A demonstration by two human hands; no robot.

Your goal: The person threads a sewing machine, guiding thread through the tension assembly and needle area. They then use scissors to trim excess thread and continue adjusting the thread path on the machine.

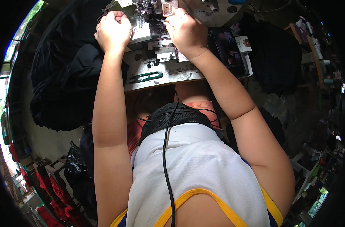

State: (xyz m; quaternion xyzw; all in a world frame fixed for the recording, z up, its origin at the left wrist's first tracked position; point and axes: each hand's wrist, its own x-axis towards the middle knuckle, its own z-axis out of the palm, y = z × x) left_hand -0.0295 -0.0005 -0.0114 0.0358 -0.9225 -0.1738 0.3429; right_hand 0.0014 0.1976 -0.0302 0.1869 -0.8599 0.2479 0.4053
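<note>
A sewing machine (157, 28) with its metal working parts exposed stands at the top middle, its lower front plates smudged dark. At its left side is my left hand (114, 33), fingers curled together; what they hold, if anything, is hidden. My right hand (188, 34) is closed at the machine's right side. Between its thumb and fingers it pinches a thin metal tool (161, 20), whose tip points left into the machine. Thread snips (146, 76) with a green handle lie on the table (172, 75) below the machine, apart from both hands.
A large heap of black cloth (63, 75) hangs at the left. Right of the machine lie a phone-like screen (227, 47) and a small white card (243, 44), with more black cloth (270, 56) beyond. A black cable (165, 151) runs down my front.
</note>
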